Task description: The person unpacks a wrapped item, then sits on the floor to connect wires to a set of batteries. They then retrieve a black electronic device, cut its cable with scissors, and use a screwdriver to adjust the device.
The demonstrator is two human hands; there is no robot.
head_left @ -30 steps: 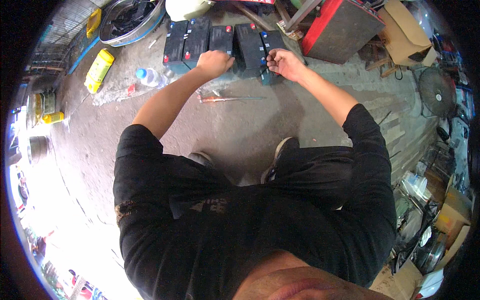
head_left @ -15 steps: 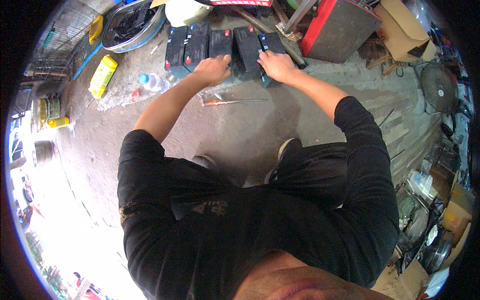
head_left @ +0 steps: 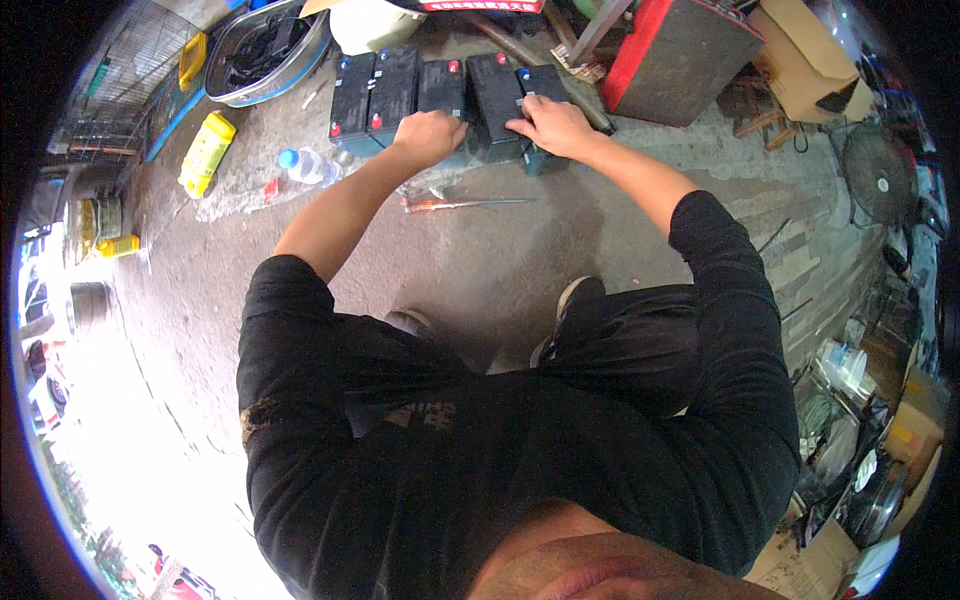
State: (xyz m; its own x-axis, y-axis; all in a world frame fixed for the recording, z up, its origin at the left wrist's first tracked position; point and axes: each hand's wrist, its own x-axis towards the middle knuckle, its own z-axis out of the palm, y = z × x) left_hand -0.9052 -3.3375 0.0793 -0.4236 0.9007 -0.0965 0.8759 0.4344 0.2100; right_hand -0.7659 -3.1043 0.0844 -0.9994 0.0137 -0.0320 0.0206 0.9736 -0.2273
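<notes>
Several black batteries (head_left: 393, 88) with red and blue terminals stand in a row on the floor in front of me. Over the near end of the middle battery (head_left: 441, 90), my left hand (head_left: 432, 137) is closed, its fingers curled and partly hidden. My right hand (head_left: 552, 127) grips the near part of the rightmost battery (head_left: 545, 82), its thumb reaching left toward the neighbouring battery (head_left: 495, 92). A narrow gap separates the middle battery from that neighbour. Nearer me on the floor lies a screwdriver (head_left: 465, 204) with an orange handle.
Left of the batteries are a clear bottle with a blue cap (head_left: 308, 166), a yellow bottle (head_left: 207, 155) and a tub of dark items (head_left: 265, 55). A red-edged dark panel (head_left: 680, 62) and a cardboard box (head_left: 808, 58) stand right. A round fan (head_left: 878, 180) is farther right.
My left hand has shifted slightly right and nearer. My right hand has moved a little left and away from me, its thumb now extended leftward. The batteries look nearly unmoved.
</notes>
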